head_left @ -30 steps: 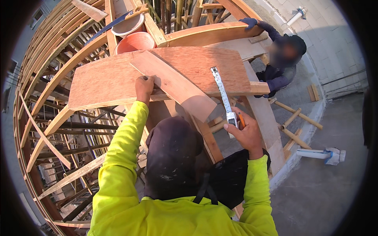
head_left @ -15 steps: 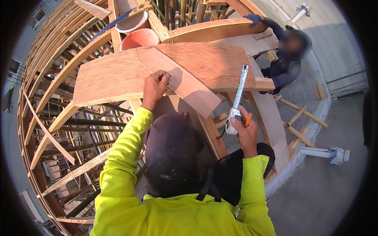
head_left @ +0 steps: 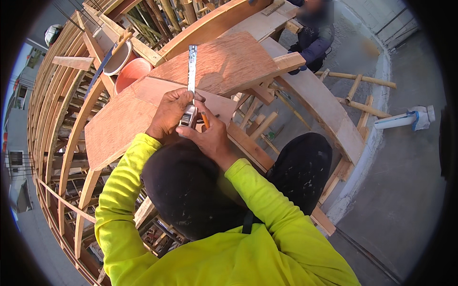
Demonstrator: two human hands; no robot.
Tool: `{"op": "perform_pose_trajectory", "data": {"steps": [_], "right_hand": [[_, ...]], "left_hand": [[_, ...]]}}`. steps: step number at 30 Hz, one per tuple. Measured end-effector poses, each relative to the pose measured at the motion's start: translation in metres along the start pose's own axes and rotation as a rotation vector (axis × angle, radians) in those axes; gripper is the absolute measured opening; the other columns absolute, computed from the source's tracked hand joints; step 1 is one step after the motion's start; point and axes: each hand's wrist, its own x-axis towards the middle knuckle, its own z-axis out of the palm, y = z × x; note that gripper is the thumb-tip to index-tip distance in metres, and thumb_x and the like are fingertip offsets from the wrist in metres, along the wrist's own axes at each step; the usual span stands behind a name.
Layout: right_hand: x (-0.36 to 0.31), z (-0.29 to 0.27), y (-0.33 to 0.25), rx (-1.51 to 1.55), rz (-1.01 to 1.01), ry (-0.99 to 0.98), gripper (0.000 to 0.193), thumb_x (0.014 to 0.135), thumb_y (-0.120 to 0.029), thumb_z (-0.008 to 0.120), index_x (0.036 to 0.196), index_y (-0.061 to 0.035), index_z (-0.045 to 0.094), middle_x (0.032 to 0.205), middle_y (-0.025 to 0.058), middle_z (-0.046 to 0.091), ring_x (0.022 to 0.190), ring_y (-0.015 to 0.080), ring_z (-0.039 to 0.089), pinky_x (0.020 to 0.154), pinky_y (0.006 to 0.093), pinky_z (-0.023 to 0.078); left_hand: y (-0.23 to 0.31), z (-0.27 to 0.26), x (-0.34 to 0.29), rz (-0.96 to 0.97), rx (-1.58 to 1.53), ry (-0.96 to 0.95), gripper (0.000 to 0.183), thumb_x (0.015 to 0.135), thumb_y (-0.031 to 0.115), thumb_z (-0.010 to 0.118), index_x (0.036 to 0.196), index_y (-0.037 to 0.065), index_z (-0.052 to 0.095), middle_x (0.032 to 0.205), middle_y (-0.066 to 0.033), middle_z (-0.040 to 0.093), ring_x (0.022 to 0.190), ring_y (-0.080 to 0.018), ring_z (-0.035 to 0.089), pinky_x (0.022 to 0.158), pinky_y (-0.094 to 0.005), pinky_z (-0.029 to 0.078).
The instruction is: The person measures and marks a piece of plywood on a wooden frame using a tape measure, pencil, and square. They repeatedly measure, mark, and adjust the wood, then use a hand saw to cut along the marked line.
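- My left hand (head_left: 169, 114) is curled shut around the left side of the tape measure case (head_left: 189, 116), just above centre of my view.
- My right hand (head_left: 210, 136) closes on the same case from the right, and an orange pencil (head_left: 204, 119) sticks out between its fingers.
- The metal tape blade (head_left: 192, 66) runs from the case straight toward 12 o'clock, standing up over the plywood sheet (head_left: 143, 109).
- That plywood sheet lies flat under both hands, resting on the curved timber ribs (head_left: 71, 143) that sweep away toward 9 o'clock.
- At 11 o'clock, beyond the sheet's far edge, I see an orange bucket (head_left: 130, 74) just beside a white bucket (head_left: 117, 59).
- At 1 o'clock another person (head_left: 312, 38) in dark clothing crouches by a curved plank (head_left: 319, 102).
- At 3 o'clock a white pipe piece (head_left: 405, 119) lies on the concrete floor (head_left: 405, 190), well apart from my hands.
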Motion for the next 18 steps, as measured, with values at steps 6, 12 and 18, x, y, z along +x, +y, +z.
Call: {"op": "perform_pose_trajectory", "data": {"steps": [6, 12, 18], "right_hand": [[0.004, -0.074, 0.054, -0.056, 0.252, 0.349, 0.046, 0.097, -0.025, 0.071, 0.132, 0.0038, 0.062, 0.101, 0.0063, 0.068, 0.086, 0.0105, 0.062, 0.075, 0.0258, 0.051], [0.019, -0.091, 0.085, 0.053, 0.570, 0.305, 0.039, 0.099, -0.023, 0.067, 0.128, 0.0030, 0.065, 0.089, 0.0026, 0.066, 0.063, 0.0072, 0.051, 0.056, 0.0261, 0.039], [0.009, -0.052, 0.089, 0.079, 0.666, 0.138, 0.038, 0.101, -0.021, 0.062, 0.122, 0.0108, 0.066, 0.108, 0.0137, 0.073, 0.095, 0.0164, 0.069, 0.083, 0.0292, 0.053]], "left_hand": [[0.001, -0.034, -0.017, 0.011, 0.040, 0.062, 0.030, 0.106, 0.020, 0.052, 0.092, -0.001, 0.067, 0.076, -0.0087, 0.068, 0.071, -0.0147, 0.067, 0.065, -0.0292, 0.055], [-0.025, -0.028, -0.044, -0.262, 0.508, -0.012, 0.029, 0.098, 0.022, 0.058, 0.084, 0.000, 0.072, 0.072, -0.0032, 0.066, 0.067, -0.0122, 0.059, 0.066, -0.0296, 0.048], [-0.046, -0.030, -0.057, -0.082, 0.458, -0.034, 0.033, 0.093, 0.027, 0.061, 0.080, -0.002, 0.071, 0.071, -0.0053, 0.065, 0.069, -0.0145, 0.059, 0.067, -0.0316, 0.048]]}}
